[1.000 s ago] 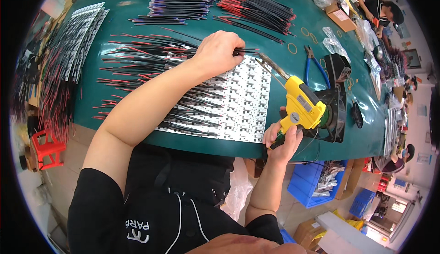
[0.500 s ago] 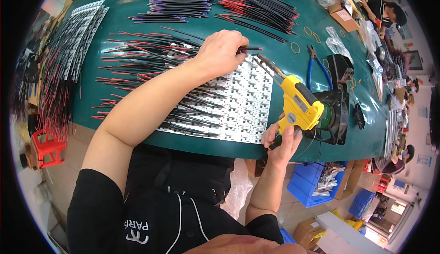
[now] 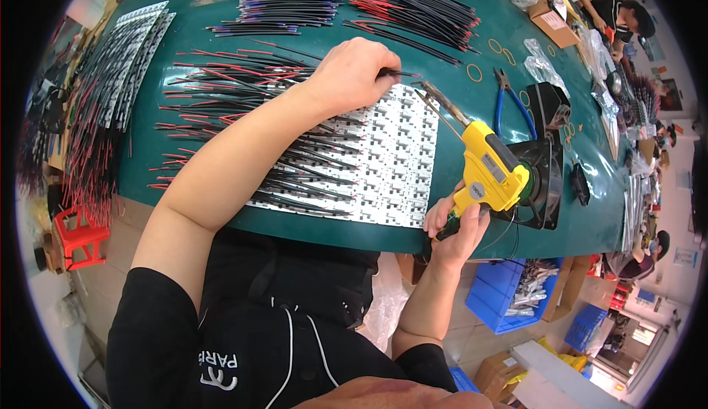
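Observation:
My left hand [image 3: 355,73] is closed in a pinch on a thin dark wire [image 3: 405,74] with a reddish end, above the far edge of a white circuit board panel [image 3: 394,158]. In my right hand [image 3: 461,236] is a yellow soldering gun [image 3: 493,169], gripped by its handle. The gun's metal tip [image 3: 435,95] points up and left, close to the wire's end; I cannot tell whether they touch. Many black wires with red ends [image 3: 221,118] lie over the left part of the panel, partly hidden by my left forearm.
Bundles of black-and-purple wires [image 3: 291,0] and black-and-red wires [image 3: 417,11] lie at the back. Wired panels [image 3: 122,77] hang over the left edge. Blue-handled pliers [image 3: 501,110], a black fan [image 3: 542,188] and rubber bands [image 3: 473,73] are on the right. A blue bin [image 3: 490,302] stands below.
My left hand has shifted slightly away from me, and less of the wire's end shows. The soldering gun has moved a little to the right.

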A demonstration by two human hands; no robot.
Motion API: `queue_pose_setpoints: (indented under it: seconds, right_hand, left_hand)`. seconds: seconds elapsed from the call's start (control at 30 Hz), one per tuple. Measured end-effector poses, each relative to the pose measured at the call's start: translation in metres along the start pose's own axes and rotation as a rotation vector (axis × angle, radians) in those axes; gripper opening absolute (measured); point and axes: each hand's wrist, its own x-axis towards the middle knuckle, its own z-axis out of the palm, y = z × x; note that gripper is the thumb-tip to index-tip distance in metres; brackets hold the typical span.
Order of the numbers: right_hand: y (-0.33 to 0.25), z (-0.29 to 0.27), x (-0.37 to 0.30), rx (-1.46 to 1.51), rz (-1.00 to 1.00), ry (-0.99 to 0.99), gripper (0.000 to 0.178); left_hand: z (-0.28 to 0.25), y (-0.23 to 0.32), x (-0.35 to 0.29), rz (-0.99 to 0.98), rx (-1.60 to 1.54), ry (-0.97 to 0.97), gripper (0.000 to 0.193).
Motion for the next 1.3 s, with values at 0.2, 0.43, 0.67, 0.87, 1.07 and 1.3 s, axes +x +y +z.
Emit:
queue_pose_setpoints:
  seconds: [0.2,0.43,0.67,0.87,1.07,1.3]
  right_hand:
    - [-0.0006,-0.0008,-0.0005,-0.003,0.016,-0.028,0.034]
    - [-0.0014,-0.001,0.0,-0.008,0.062,0.002,0.032]
    - [-0.0022,0.0024,-0.0003,0.0,0.046,0.003,0.034]
    - [-0.0021,0.0023,0.0019,-0.02,0.076,-0.014,0.033]
    - [-0.0022,0.0062,0.0022,-0.106,0.062,0.019,0.046]
    - [-0.0035,0.0086,0.0025,-0.111,0.091,0.01,0.038]
  left_hand:
    - [0.0005,0.0,-0.0019,-0.03,0.036,-0.075,0.016]
    - [0.0004,-0.0006,0.0003,-0.06,0.053,-0.094,0.017]
    - [0.0004,-0.0005,0.0015,-0.22,-0.116,-0.086,0.013]
    - [0.0018,0.0001,0.002,-0.191,-0.052,-0.1,0.011]
    - [0.0003,0.0022,0.0032,-0.211,-0.027,-0.163,0.017]
    - [-0.0006,0.0043,0.0022,-0.215,-0.017,-0.163,0.016]
